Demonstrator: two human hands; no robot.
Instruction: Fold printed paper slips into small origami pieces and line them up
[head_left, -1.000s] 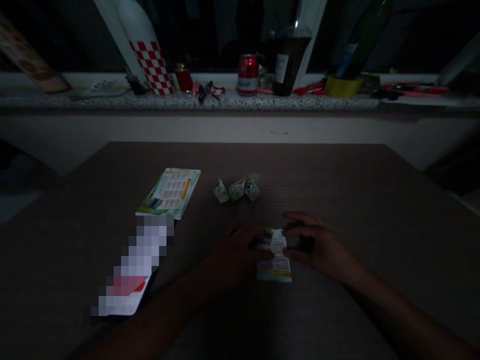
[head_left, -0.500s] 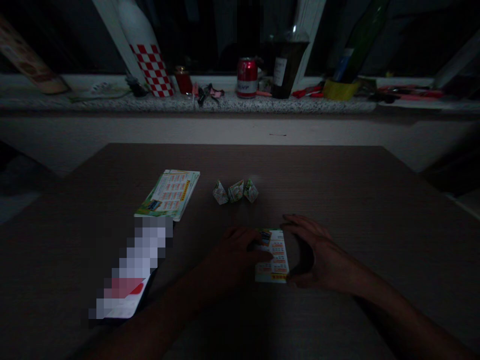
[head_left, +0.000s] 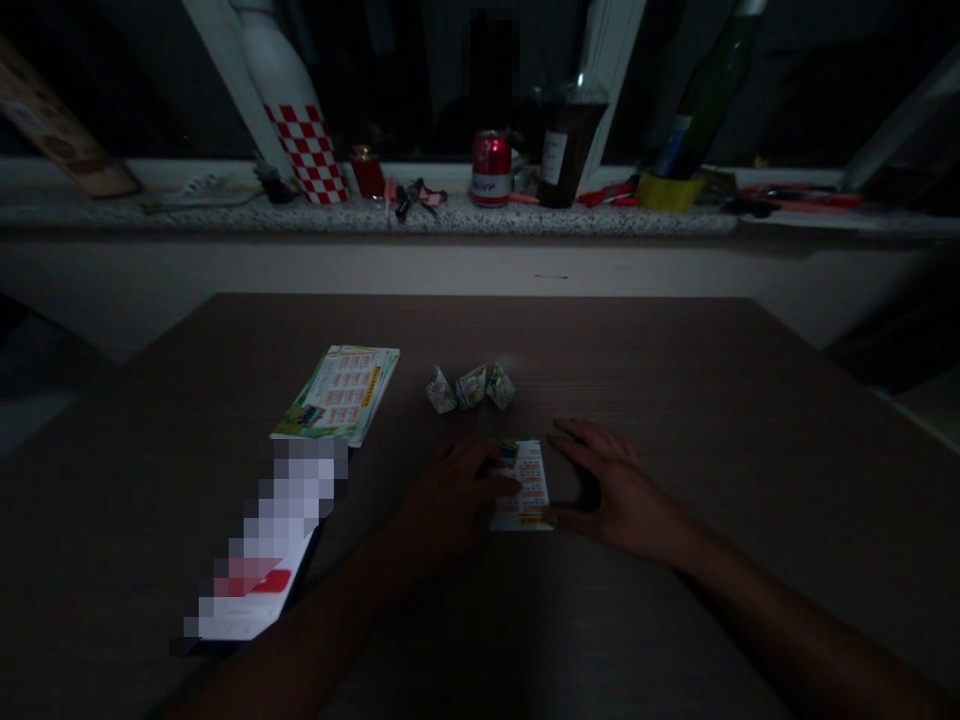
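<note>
A small printed calendar sheet [head_left: 534,487] with red-orange blocks lies on the table in front of me. My left hand [head_left: 465,490] holds it from the left, the thumb stretched across its face and the fingers by its upper left corner. My right hand [head_left: 607,490] curves beside the right edge, fingers and thumb apart. Its thumb tip is at the lower right corner; whether it presses there is too dark to tell. Behind the sheet stand three small folded paper pieces [head_left: 471,387] in a row. A stack of similar calendar sheets [head_left: 341,393] lies to the left.
A phone [head_left: 259,610] with a lit, partly blurred screen lies at the left below the stack. Along the stone windowsill [head_left: 450,215] stand a checkered bottle [head_left: 307,150], a red can [head_left: 491,170], a dark cup [head_left: 566,150] and a green bottle [head_left: 709,95].
Both hands and the calendar sheet have shifted left and slightly away from me. The stack, the phone and the folded pieces stay in place on the table. The view has tilted slightly.
</note>
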